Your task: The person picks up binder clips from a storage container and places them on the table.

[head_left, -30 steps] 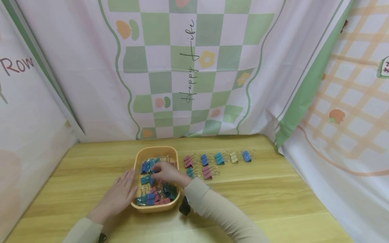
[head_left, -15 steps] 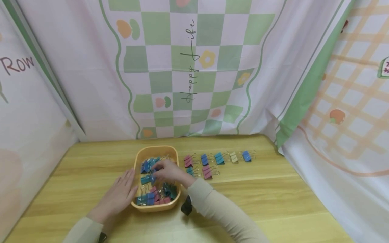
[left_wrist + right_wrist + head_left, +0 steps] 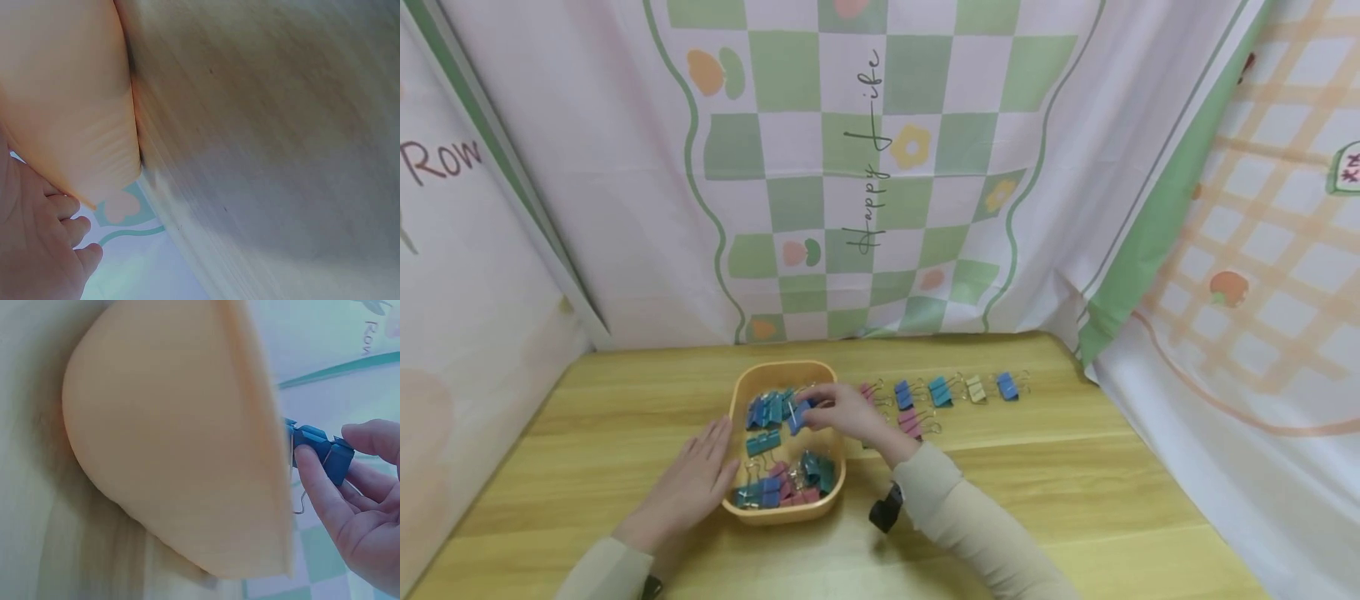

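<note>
In the head view my right hand (image 3: pixel 847 413) pinches a blue binder clip (image 3: pixel 800 417) over the right half of an orange plastic basket (image 3: pixel 786 517). The right wrist view shows blue clip material (image 3: pixel 338 464) between thumb and fingers, just past the basket rim (image 3: pixel 265 400). My left hand (image 3: pixel 688 475) lies with straight fingers against the basket's left side. The left wrist view catches part of that left hand (image 3: pixel 37 231) beside the basket wall (image 3: pixel 69 94). Inside the basket are several binder clips: teal ones (image 3: pixel 763 442), blue, pink and dark green (image 3: pixel 817 472).
Right of the basket, binder clips lie in rows on the wooden table (image 3: pixel 1037 483): a blue one (image 3: pixel 1008 387), a yellow one (image 3: pixel 976 389), a teal one (image 3: pixel 941 392), pink ones (image 3: pixel 910 423). My right hand partly covers the leftmost. A patterned curtain (image 3: pixel 880 200) stands behind.
My right hand has moved right, and the blue binder clip has come away from the others with it. The hand now overlaps the leftmost clips on the table. My left hand stays put.
</note>
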Motion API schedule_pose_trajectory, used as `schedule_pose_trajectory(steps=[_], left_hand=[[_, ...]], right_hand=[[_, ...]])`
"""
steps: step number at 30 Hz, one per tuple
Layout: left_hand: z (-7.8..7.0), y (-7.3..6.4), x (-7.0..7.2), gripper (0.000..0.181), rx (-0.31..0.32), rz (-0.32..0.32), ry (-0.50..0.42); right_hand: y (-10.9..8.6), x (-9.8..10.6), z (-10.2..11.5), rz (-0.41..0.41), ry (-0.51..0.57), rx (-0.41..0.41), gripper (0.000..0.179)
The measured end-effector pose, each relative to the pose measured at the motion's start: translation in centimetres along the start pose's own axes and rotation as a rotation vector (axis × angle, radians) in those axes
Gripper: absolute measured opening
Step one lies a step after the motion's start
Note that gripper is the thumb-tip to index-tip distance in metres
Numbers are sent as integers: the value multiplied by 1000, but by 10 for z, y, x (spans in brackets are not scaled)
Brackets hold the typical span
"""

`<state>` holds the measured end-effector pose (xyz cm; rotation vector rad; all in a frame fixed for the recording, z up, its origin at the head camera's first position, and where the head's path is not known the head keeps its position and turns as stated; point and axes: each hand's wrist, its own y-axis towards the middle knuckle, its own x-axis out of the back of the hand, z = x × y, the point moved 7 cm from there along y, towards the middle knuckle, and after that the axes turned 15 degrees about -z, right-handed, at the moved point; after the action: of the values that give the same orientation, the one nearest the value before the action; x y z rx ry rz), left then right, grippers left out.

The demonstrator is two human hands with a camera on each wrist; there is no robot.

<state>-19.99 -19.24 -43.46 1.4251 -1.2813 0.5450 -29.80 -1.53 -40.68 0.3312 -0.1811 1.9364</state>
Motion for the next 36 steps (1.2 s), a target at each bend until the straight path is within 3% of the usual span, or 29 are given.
schedule_pose_trajectory(steps=[11,17,30,36], left_hand=[[0,0,0,59,5,2,1],[-1,0,1,59,3,2,-2],[0,0,0,58,-2,-4,3],[-1,0,1,58,0,-3,0]], right_hand=[[-11,45,-2,-70,47,-10,37],[-22,72,3,-117,127,-14,40],[-31,130,-25,-288,62,-6,40],[-39,151,-37,-318,41,-14,40]])
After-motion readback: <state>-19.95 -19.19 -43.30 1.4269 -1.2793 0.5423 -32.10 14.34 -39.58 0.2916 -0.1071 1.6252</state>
